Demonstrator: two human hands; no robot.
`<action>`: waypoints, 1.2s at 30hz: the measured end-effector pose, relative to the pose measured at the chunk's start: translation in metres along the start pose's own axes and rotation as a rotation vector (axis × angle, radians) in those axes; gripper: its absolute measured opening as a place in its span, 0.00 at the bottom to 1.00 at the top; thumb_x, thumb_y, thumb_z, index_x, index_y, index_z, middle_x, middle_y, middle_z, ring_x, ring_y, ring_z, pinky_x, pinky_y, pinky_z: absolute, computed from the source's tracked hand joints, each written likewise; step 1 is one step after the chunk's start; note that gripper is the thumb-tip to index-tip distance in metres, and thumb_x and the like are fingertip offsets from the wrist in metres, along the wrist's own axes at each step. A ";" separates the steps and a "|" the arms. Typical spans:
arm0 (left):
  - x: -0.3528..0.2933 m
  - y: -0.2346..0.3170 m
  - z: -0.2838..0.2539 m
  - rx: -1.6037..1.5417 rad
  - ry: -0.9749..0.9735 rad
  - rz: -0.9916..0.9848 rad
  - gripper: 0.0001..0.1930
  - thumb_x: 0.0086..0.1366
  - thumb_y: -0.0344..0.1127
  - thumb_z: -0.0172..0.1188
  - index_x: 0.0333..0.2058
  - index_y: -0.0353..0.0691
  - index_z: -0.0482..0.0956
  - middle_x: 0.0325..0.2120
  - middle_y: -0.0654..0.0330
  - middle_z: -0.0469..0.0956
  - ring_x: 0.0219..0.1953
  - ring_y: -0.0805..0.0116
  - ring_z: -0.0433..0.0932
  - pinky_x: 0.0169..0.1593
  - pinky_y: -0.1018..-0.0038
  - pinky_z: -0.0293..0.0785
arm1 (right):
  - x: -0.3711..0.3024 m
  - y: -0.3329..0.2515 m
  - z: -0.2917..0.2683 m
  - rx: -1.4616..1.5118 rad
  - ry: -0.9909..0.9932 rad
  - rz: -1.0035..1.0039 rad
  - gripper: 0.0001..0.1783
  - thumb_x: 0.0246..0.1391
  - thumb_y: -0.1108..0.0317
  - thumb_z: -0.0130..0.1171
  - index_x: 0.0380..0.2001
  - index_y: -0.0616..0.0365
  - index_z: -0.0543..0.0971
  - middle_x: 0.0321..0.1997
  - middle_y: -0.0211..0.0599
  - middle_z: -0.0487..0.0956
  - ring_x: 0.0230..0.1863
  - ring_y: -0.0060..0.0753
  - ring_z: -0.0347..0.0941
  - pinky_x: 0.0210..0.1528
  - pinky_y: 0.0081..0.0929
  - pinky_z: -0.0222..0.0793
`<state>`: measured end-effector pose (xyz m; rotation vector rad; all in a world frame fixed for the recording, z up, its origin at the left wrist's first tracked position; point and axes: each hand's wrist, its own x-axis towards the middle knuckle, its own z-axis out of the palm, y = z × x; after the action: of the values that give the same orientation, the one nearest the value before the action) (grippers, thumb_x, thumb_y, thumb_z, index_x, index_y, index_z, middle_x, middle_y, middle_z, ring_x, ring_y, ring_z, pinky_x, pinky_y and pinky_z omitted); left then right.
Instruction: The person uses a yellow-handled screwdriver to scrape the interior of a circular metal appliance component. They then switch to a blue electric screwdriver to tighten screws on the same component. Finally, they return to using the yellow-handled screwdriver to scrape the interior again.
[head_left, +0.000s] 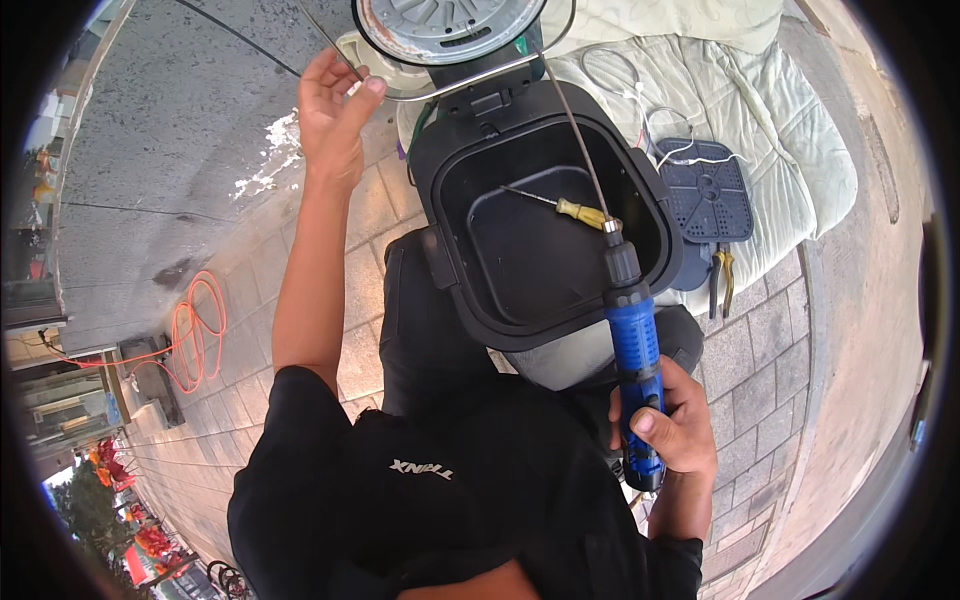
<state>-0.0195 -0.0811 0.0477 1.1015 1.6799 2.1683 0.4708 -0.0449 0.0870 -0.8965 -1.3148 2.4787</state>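
At your lap point(428, 350), the black pot point(530, 275) sits with its round lid point(450, 30) raised; looks partway, metal underside exposed, fastenings left: can't tell. Your right hand point(675, 420) wraps snugly round the blue power screwdriver point(635, 345), long bit point(577, 125) pointing toward the lid, contact unclear. Your left hand point(335, 115) pinches a thin rod point(328, 38), thumb against fingers.
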 end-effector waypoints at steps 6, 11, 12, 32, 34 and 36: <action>-0.068 0.033 0.054 0.300 -0.409 -0.120 0.09 0.71 0.34 0.70 0.45 0.37 0.83 0.31 0.67 0.79 0.33 0.78 0.77 0.39 0.79 0.73 | -0.014 0.017 -0.019 0.123 0.074 -0.069 0.44 0.50 0.53 0.81 0.61 0.71 0.72 0.37 0.43 0.82 0.30 0.31 0.81 0.34 0.28 0.78; -0.061 0.022 0.100 0.905 -1.378 -0.191 0.09 0.65 0.32 0.70 0.42 0.37 0.87 0.35 0.56 0.87 0.37 0.59 0.86 0.43 0.66 0.80 | -0.015 0.022 -0.025 0.143 0.084 -0.092 0.45 0.48 0.54 0.81 0.60 0.71 0.73 0.37 0.44 0.83 0.30 0.31 0.81 0.34 0.27 0.78; -0.063 0.018 0.107 1.001 -1.517 -0.239 0.09 0.64 0.32 0.70 0.42 0.37 0.87 0.35 0.56 0.88 0.38 0.56 0.86 0.44 0.64 0.80 | -0.016 0.022 -0.027 0.151 0.077 -0.096 0.44 0.48 0.55 0.81 0.60 0.71 0.73 0.37 0.44 0.83 0.30 0.31 0.82 0.34 0.27 0.78; -0.069 -0.022 0.122 1.054 -2.008 -0.006 0.08 0.53 0.36 0.68 0.32 0.40 0.85 0.32 0.53 0.86 0.36 0.48 0.85 0.41 0.56 0.80 | -0.023 0.031 -0.040 0.235 0.056 -0.138 0.40 0.50 0.57 0.81 0.58 0.70 0.73 0.36 0.44 0.83 0.30 0.32 0.82 0.36 0.29 0.79; -0.066 -0.018 0.122 1.006 -1.917 0.007 0.08 0.54 0.34 0.69 0.33 0.39 0.85 0.30 0.55 0.86 0.34 0.53 0.86 0.40 0.60 0.81 | -0.026 0.032 -0.040 0.224 0.051 -0.134 0.40 0.50 0.57 0.81 0.58 0.70 0.73 0.36 0.43 0.83 0.30 0.32 0.82 0.36 0.29 0.79; -0.060 -0.006 0.118 0.701 -1.584 -0.263 0.08 0.57 0.32 0.70 0.34 0.38 0.85 0.30 0.58 0.85 0.34 0.61 0.86 0.39 0.66 0.81 | -0.030 0.035 -0.045 0.199 0.042 -0.133 0.40 0.50 0.58 0.81 0.58 0.70 0.73 0.36 0.43 0.83 0.31 0.32 0.82 0.36 0.29 0.79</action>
<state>0.0977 -0.0225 0.0261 1.7723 1.4148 0.0627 0.5247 -0.0477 0.0527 -0.7833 -1.0549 2.4214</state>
